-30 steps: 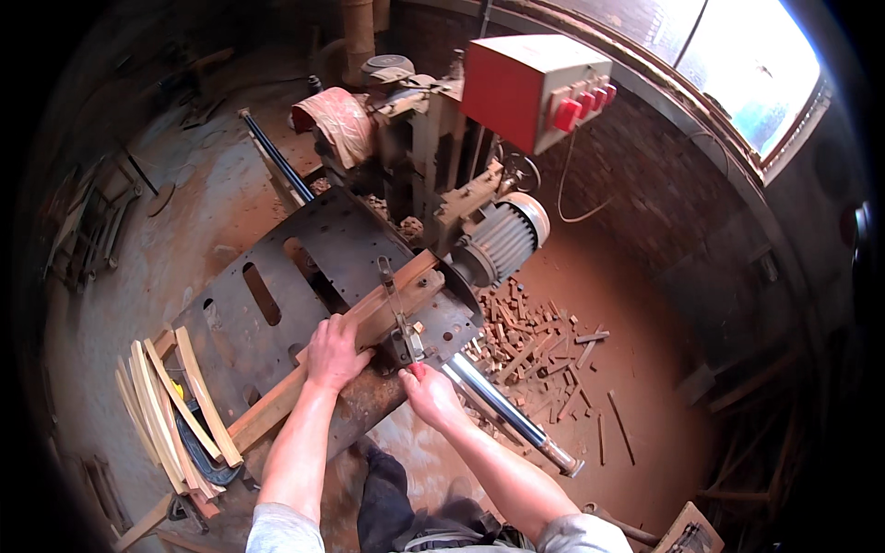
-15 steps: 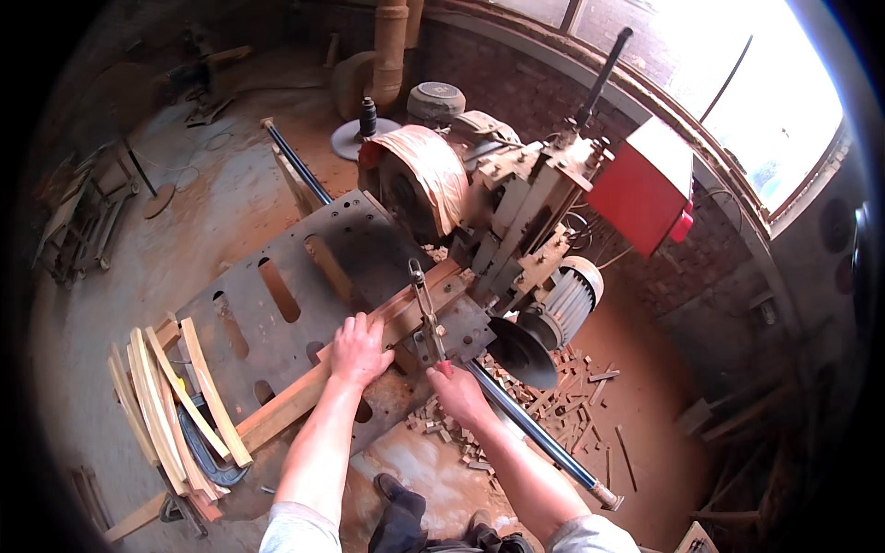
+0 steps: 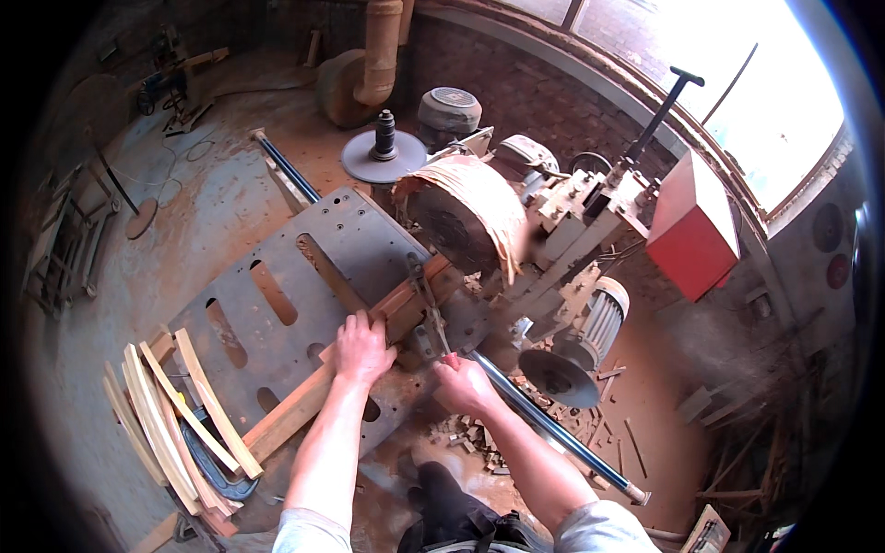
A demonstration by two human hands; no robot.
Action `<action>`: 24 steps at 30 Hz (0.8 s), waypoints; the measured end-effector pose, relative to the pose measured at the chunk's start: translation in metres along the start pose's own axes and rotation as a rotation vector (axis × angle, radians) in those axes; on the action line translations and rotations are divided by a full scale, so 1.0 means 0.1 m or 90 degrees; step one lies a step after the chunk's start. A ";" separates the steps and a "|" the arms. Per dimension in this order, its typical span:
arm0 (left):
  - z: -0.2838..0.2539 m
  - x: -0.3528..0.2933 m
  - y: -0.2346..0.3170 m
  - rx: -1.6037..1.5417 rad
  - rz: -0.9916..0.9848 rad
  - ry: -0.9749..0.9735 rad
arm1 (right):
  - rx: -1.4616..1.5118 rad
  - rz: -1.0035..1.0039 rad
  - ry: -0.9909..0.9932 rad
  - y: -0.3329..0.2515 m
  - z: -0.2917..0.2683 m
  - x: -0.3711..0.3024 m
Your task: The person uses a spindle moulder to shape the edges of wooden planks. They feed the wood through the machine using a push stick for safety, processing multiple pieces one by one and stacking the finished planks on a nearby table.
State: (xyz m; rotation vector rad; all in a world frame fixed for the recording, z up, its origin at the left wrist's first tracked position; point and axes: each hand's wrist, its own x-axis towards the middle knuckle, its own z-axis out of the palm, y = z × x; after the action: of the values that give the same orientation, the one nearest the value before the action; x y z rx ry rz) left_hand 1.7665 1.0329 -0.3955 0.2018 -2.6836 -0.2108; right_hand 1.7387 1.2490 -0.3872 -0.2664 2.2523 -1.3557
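My left hand (image 3: 362, 350) is laid over a long wooden strip (image 3: 293, 410), its fingers wrapped on the wood. The strip lies across a grey slotted metal machine table (image 3: 355, 221). My right hand (image 3: 464, 382) grips the red handle of a toggle clamp (image 3: 426, 290), which reaches over a wooden block at the strip's far end. Several curved wooden strips (image 3: 214, 396) lie bundled on the table's left end, beside a blue G-clamp (image 3: 207, 461).
Beyond the table stand a large covered wheel (image 3: 461, 217), a dark round blade (image 3: 560, 378), a motor (image 3: 595, 323) and a red box (image 3: 696, 230). A steel rail (image 3: 562, 433) runs beneath the table. Wood offcuts (image 3: 475, 438) litter the floor.
The view has shifted. The wheel, blade and red box now appear farther right of the table and clamp. Both hands keep their holds.
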 end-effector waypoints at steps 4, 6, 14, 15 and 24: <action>0.03 0.16 -0.16 -0.025 -0.015 -0.027 | -0.025 0.063 0.000 -0.29 0.00 0.10; 0.02 0.25 -0.33 -0.019 -0.018 -0.028 | -0.053 0.055 -0.012 -0.43 0.08 0.21; -0.09 0.80 -1.05 -0.007 -0.012 -0.022 | -0.047 0.009 0.004 -0.80 0.57 0.91; -0.10 0.87 -1.14 -0.008 -0.012 -0.025 | -0.055 0.015 -0.004 -0.85 0.63 1.00; -0.18 1.43 -1.91 0.025 0.005 -0.015 | 0.009 -0.063 0.004 -1.38 1.10 1.65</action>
State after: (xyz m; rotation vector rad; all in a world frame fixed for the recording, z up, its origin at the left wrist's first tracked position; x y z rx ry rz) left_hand 1.6669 0.8189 -0.3544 0.2027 -2.7125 -0.1593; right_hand 1.6411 1.0299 -0.3606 -0.3746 2.2604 -1.4241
